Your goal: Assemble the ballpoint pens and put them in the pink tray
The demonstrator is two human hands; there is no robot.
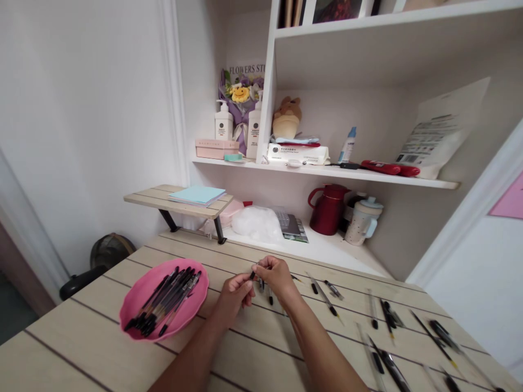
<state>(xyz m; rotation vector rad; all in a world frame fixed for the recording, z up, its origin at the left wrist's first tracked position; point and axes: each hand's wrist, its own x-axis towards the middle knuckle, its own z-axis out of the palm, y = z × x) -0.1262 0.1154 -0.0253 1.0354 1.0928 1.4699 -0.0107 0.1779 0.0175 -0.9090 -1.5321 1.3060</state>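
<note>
Over the middle of the table my left hand [237, 291] and my right hand [275, 274] meet, fingers pinched together. Between their fingertips is a small black pen piece [252, 275]; whether it is a cap or a grip I cannot tell. Fingers hide part of what they hold. Just under my right hand, a black-ended pen part [271, 299] lies on the wood. To the left stands a pink scalloped bowl [199, 310] holding many black and clear pens [171, 296]. Loose pen parts are spread to the right, among them a clear barrel [326, 296] and a black cap [314, 288].
The slatted wooden table [81, 337] carries a small raised stand [151, 197] with blue paper [198, 195] at its back left. Behind are a red jug [329, 209], a pale lidded cup [363, 220] and a white plastic bag [257, 223]. Shelves hang above.
</note>
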